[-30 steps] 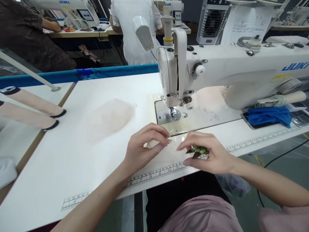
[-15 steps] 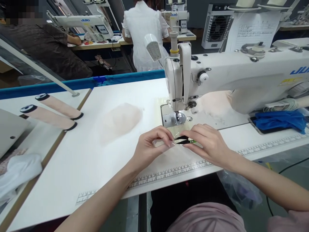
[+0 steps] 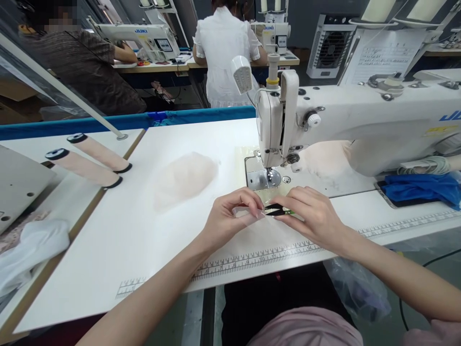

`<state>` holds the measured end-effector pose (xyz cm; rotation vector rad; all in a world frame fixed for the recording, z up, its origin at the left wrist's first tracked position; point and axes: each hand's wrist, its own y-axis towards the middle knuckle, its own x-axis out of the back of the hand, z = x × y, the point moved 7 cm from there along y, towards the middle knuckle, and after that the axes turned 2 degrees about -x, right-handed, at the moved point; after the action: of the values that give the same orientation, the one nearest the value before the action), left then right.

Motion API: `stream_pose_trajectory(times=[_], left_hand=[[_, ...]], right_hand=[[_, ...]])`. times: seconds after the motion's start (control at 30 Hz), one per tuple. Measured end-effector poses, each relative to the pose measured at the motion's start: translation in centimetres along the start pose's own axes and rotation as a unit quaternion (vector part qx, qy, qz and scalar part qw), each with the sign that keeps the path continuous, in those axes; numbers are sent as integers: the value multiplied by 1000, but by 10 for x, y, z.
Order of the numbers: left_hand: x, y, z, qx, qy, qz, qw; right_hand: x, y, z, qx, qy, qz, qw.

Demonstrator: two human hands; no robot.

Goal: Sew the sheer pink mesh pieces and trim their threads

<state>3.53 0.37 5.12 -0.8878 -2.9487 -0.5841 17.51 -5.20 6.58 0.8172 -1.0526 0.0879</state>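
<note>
My left hand (image 3: 236, 210) pinches a thin, sheer piece of pale fabric (image 3: 248, 219) between thumb and fingers, just in front of the sewing machine. Closed around a pair of thread snips (image 3: 276, 210) is my right hand (image 3: 309, 211); the dark blades point left and meet the fabric at my left fingertips. How far the fabric spreads over the white table is hard to make out. Behind both hands stands the sewing machine (image 3: 277, 125), its needle and presser foot above the metal needle plate (image 3: 257, 179).
Another sheer pale piece (image 3: 190, 175) lies left on the table. Thread cones (image 3: 86, 168) and white cloth (image 3: 39, 245) are farther left. A blue cloth (image 3: 419, 188) rests on a phone (image 3: 396, 201) at right. A ruler strip (image 3: 252, 259) runs along the front edge. Two people sit beyond.
The camera view has shifted slightly, so the scene sits a little farther right. Both hands keep nearly the same pose, with the snips still at the fabric.
</note>
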Motion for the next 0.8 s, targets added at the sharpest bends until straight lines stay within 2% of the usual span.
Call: stream_pose_trajectory(times=[0.63,0.8], left_hand=[[0,0,1,11,-2,-1,1000],[1,0,2,14,2,-3,1000]], right_hand=[[1,3,6,35,-8,-22,999],[1,4,4,22,3,-20,1000]])
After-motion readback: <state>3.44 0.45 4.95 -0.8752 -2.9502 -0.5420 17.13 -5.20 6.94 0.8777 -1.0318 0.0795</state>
